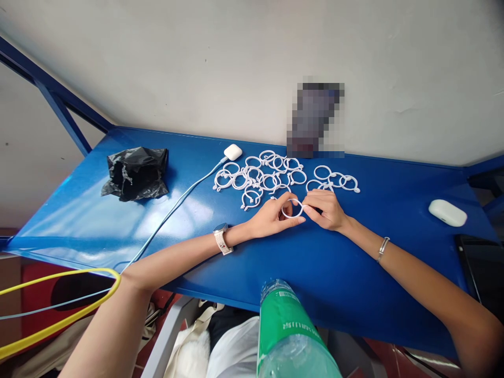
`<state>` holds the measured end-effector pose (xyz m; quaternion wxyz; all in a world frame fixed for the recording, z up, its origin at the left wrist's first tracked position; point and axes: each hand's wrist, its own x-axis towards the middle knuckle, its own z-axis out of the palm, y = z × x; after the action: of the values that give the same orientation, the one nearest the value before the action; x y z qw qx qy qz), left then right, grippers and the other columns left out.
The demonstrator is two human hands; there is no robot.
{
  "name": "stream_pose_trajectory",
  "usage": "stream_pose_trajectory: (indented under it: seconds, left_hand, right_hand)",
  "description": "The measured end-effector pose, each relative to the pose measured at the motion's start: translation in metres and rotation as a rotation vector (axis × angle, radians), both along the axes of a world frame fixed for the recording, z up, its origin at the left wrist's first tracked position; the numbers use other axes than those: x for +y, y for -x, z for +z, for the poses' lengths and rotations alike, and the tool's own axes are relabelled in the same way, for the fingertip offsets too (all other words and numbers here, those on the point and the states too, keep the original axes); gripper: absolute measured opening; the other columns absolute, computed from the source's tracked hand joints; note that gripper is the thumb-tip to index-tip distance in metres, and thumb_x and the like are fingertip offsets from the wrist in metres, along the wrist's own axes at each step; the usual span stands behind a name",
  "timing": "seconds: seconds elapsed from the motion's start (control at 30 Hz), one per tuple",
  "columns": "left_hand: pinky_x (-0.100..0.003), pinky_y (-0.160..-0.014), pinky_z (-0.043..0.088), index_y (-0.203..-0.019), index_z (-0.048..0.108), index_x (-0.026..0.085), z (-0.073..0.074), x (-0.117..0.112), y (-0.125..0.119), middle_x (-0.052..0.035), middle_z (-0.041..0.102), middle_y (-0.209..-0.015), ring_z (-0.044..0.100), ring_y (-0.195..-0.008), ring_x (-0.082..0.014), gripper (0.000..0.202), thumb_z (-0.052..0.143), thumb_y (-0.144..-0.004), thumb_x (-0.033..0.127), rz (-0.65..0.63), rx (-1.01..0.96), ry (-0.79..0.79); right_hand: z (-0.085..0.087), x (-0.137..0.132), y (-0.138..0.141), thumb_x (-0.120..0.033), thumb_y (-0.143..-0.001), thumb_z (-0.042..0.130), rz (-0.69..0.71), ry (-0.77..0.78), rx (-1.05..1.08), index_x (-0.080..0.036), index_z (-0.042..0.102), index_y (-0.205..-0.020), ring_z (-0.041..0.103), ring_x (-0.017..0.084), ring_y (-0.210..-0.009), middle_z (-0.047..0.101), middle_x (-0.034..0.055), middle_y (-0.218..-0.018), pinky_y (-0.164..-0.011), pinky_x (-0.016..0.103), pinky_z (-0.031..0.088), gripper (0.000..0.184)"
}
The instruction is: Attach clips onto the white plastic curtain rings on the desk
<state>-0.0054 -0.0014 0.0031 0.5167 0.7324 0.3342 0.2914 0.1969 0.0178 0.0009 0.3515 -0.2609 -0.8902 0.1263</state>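
Note:
Between my two hands is a white plastic ring (pixel 292 216), of the curtain-ring kind, held a little above the blue table. My left hand (pixel 275 216), with a watch on its wrist, curls its thumb and fingers around the ring's left side. The fingers of my right hand (pixel 325 209) pinch the ring at its right edge. Just beyond my left hand lies a loose pile of white rings (pixel 255 176), several of them overlapping. A smaller group of white rings (pixel 334 179) rests behind my right hand.
A crumpled black plastic bag (pixel 137 173) sits at the left of the blue table (pixel 220 273). A pale cable runs to a white charger (pixel 232 152). At the right are a white case (pixel 448 212) and a dark phone (pixel 482 268). A green-labelled bottle (pixel 287 325) stands close in front.

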Motion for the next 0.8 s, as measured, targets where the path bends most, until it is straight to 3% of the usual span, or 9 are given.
stream_pose_trajectory:
  seconds: [0.27, 0.4, 0.6, 0.7, 0.8]
  left_hand:
    - [-0.022, -0.055, 0.039, -0.113, 0.044, 0.019, -0.0028, 0.0000, -0.0014, 0.0045, 0.051, -0.071, 0.050, -0.059, -0.0107, 0.044, 0.062, -0.085, 0.048, 0.009, 0.020, -0.035]
    - [-0.022, -0.055, 0.041, -0.125, 0.036, 0.020, -0.0047, -0.0023, -0.0009, 0.0046, 0.051, -0.072, 0.049, -0.059, -0.0105, 0.046, 0.056, -0.090, 0.043, 0.061, 0.002, -0.072]
    - [-0.032, -0.082, 0.049, -0.115, 0.047, 0.018, -0.0080, -0.0054, -0.0001, -0.0085, 0.054, -0.104, 0.054, -0.093, -0.0182, 0.024, 0.048, -0.092, 0.023, 0.212, 0.148, -0.445]
    - [-0.039, -0.092, 0.047, -0.104, 0.054, 0.017, -0.0074, -0.0046, -0.0009, -0.0120, 0.051, -0.114, 0.051, -0.105, -0.0227, 0.016, 0.047, -0.089, 0.017, 0.189, 0.252, -0.511]
    - [-0.041, -0.092, 0.047, -0.097, 0.059, 0.016, -0.0076, -0.0034, -0.0017, -0.0120, 0.053, -0.111, 0.050, -0.104, -0.0240, 0.014, 0.048, -0.088, 0.016, 0.147, 0.315, -0.518]
  right_hand:
    - [0.0013, -0.0013, 0.0014, -0.021, -0.087, 0.049, -0.068, -0.009, 0.038, -0.020, 0.051, -0.068, 0.044, 0.011, -0.045, 0.049, -0.0034, -0.051, -0.051, 0.026, 0.035, 0.019]
    - [0.0025, -0.0013, -0.0006, -0.021, -0.087, 0.047, -0.220, -0.069, 0.103, -0.021, 0.050, -0.065, 0.045, 0.013, -0.046, 0.051, -0.0014, -0.051, -0.051, 0.028, 0.035, 0.023]
    - [0.0034, 0.0023, -0.0039, -0.023, -0.087, 0.049, -0.444, -0.098, 0.156, -0.021, 0.046, -0.063, 0.047, 0.015, -0.051, 0.050, 0.0000, -0.053, -0.053, 0.030, 0.036, 0.025]
    - [0.0029, 0.0038, -0.0037, -0.023, -0.085, 0.052, -0.456, -0.072, 0.132, -0.021, 0.044, -0.061, 0.045, 0.015, -0.052, 0.049, 0.0001, -0.054, -0.054, 0.031, 0.035, 0.025]
    - [0.0026, 0.0042, -0.0029, -0.022, -0.083, 0.053, -0.458, -0.053, 0.108, -0.021, 0.043, -0.060, 0.045, 0.016, -0.053, 0.050, 0.0003, -0.054, -0.054, 0.031, 0.034, 0.024]
